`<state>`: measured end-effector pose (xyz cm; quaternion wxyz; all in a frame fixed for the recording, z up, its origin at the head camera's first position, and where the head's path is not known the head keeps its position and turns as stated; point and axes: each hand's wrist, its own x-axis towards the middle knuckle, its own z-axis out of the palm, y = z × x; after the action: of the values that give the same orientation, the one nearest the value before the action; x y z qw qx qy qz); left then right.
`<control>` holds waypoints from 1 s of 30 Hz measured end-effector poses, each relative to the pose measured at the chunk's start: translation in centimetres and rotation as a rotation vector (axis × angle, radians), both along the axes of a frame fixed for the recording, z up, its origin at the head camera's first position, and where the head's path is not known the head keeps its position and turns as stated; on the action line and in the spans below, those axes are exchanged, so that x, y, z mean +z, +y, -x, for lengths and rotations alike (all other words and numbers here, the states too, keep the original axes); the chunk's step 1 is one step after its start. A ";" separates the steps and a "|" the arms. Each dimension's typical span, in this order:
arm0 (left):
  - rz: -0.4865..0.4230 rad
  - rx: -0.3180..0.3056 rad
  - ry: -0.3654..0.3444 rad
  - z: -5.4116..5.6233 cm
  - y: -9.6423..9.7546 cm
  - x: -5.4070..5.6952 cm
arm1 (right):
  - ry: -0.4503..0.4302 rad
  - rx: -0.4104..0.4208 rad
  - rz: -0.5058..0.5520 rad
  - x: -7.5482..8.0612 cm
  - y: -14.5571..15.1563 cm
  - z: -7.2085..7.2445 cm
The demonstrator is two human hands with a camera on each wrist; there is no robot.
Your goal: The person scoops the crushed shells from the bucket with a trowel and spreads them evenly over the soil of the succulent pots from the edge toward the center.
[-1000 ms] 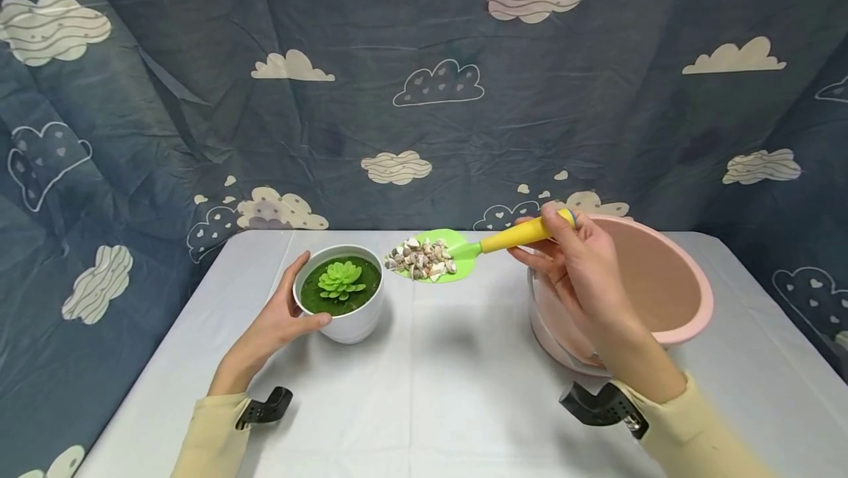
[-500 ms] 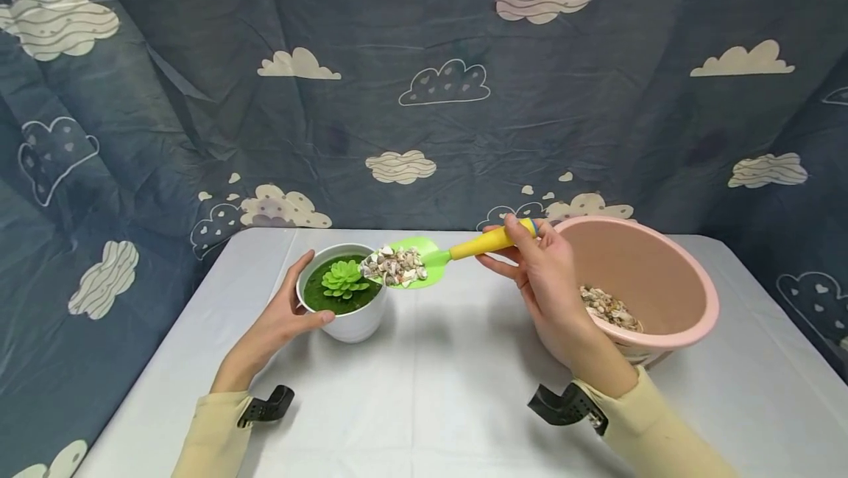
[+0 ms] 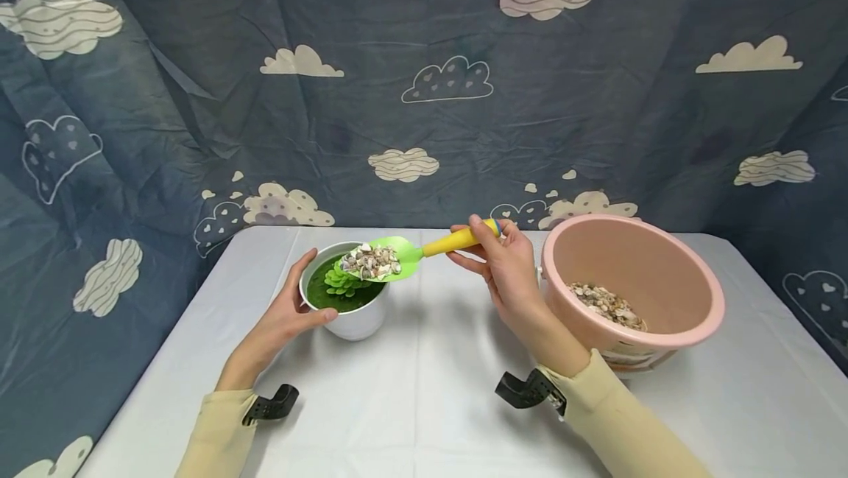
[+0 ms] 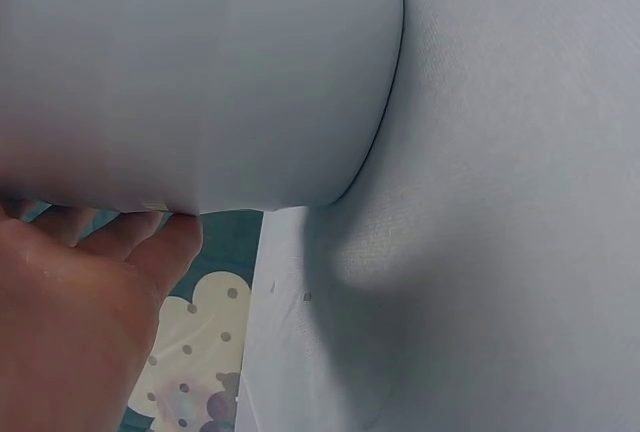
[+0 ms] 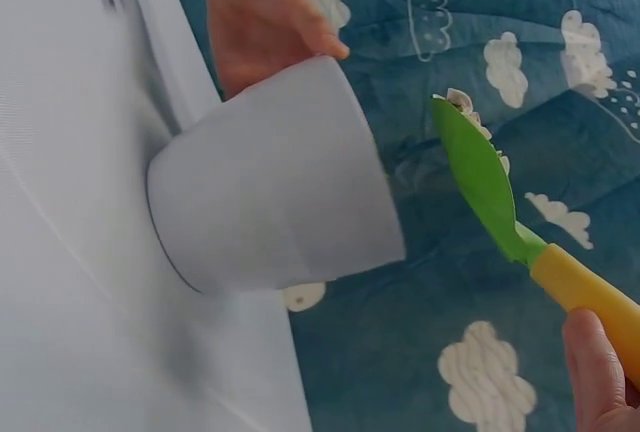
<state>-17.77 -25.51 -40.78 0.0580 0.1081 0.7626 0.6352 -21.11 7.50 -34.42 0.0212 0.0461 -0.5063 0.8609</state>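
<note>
My left hand [image 3: 281, 320] holds the near left side of a white flower pot [image 3: 358, 325], its thumb on the rim and its fingers along the wall. Inside the pot, a bright green succulent [image 3: 336, 283] rises from a dark green surface. In my right hand [image 3: 513, 268] is a garden trowel [image 3: 457, 241], gripped by its yellow handle. Its green blade [image 5: 478, 174] carries a heap of small shells or pebbles [image 3: 371, 261]. The loaded blade hangs above the pot and hides part of the succulent. In the right wrist view the blade is apart from the pot rim.
A pink bucket [image 3: 705, 320] stands at the right, with more small shells or pebbles [image 3: 608, 306] in its bottom. White cloth covers the table [image 3: 411, 404]. A dark blue curtain [image 3: 424, 132] with cloud prints hangs behind it.
My right hand has moved left with the loaded trowel, from beside the pot to over it. The bucket's contents have come into sight. My left hand stays on the pot.
</note>
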 end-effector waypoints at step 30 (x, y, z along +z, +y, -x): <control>-0.007 0.006 -0.008 0.0 0.1 0.3 | 0.189 -0.043 -0.082 -1.3 -4.1 0.7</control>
<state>-17.79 -25.42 -40.44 0.0590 0.1035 0.7604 0.6384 -21.78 3.43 -35.73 0.0852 0.1172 -0.5377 0.8306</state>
